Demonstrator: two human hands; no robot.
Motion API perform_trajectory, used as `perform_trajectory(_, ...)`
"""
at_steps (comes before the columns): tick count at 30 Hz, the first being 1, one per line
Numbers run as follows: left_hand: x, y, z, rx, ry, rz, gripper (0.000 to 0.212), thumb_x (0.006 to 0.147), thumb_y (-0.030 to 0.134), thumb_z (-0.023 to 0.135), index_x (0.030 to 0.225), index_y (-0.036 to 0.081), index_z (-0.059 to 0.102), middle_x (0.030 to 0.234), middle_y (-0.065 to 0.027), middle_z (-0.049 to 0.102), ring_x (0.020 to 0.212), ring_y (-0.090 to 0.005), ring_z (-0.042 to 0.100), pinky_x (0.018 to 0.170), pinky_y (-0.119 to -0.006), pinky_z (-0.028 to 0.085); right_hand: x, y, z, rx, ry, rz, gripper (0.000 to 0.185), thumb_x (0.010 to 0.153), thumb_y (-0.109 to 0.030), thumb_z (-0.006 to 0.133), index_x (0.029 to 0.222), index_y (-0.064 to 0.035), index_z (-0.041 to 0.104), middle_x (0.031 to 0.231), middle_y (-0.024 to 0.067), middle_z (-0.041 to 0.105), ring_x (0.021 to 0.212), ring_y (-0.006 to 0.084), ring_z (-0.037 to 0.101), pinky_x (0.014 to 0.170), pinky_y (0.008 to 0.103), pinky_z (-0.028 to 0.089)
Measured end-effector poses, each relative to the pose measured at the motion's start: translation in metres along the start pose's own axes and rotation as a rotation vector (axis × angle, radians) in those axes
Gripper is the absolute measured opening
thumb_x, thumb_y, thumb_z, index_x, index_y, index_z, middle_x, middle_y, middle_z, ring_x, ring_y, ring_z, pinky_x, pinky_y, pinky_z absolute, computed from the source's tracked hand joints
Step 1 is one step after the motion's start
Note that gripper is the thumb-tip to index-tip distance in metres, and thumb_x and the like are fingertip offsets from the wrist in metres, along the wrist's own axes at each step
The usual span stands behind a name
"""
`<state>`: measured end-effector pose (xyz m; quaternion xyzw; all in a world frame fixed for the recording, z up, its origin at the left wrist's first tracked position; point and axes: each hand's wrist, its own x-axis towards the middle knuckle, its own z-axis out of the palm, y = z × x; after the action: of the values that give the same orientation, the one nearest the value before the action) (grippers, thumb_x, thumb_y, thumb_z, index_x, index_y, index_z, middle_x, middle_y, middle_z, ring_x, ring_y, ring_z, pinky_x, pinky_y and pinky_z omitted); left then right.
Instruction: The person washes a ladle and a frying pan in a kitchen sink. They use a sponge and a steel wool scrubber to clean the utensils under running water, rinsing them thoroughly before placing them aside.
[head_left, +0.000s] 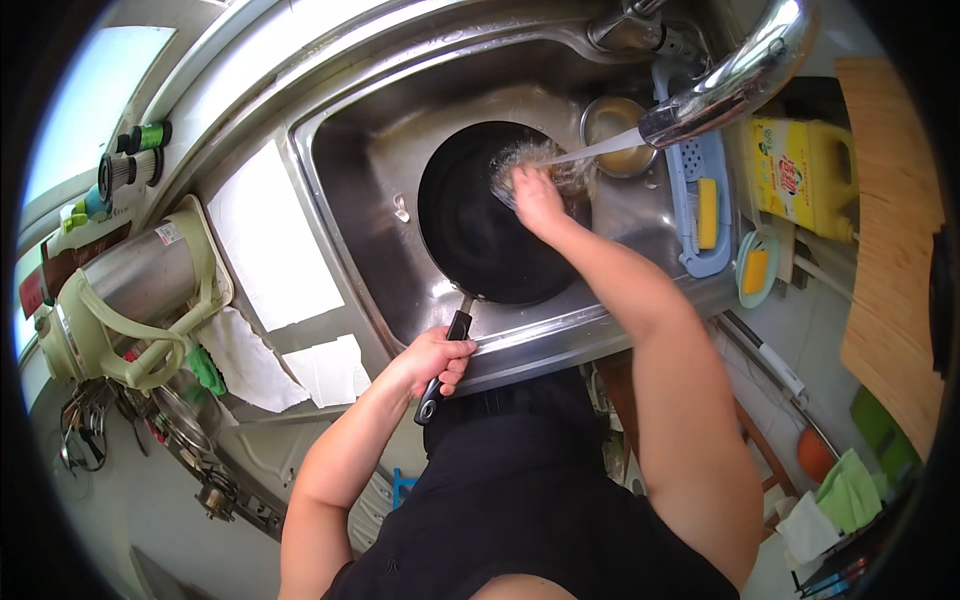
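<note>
A black frying pan lies tilted in a stainless steel sink. My left hand is closed round its black handle at the sink's front edge. Over the far right part of the pan is my right hand, its fingers bent down under the running water. Splashing water and something brownish blur what lies at those fingertips, so I cannot tell whether they grip anything. The stream comes from a chrome faucet. Just right of the pan stands a small metal bowl with cloudy liquid.
A blue plastic rack with a yellow sponge lines the sink's right side. Beyond it are a yellow detergent jug and a wooden board. A metal thermos jug and white paper sheets occupy the left counter.
</note>
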<state>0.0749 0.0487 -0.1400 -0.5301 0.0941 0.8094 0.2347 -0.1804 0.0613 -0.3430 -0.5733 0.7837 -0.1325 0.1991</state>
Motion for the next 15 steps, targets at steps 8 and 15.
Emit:
perform_trajectory(8, 0.0, 0.003, 0.002, -0.029, -0.02, 0.018, 0.02, 0.095, 0.012, 0.054, 0.08, 0.009, 0.042, 0.054, 0.0037, 0.036, 0.038, -0.0057, 0.031, 0.032, -0.025, 0.03, -0.021, 0.01, -0.007, 0.029, -0.257, -0.125, 0.024, 0.074, -0.005, 0.061, 0.097, -0.0016, 0.057, 0.099, 0.0171, 0.054, 0.097, 0.0361, 0.05, 0.087, 0.0434, 0.046)
perform_trajectory(15, 0.001, -0.001, -0.002, -0.021, -0.02, -0.004, 0.02, 0.095, 0.011, 0.054, 0.081, 0.01, 0.041, 0.055, 0.0032, 0.037, 0.037, -0.0055, 0.033, 0.032, -0.025, 0.032, -0.04, -0.015, -0.008, 0.2, -0.233, -0.305, 0.018, 0.077, -0.006, 0.059, 0.094, -0.0018, 0.057, 0.099, 0.018, 0.055, 0.098, 0.0375, 0.051, 0.09, 0.0433, 0.045)
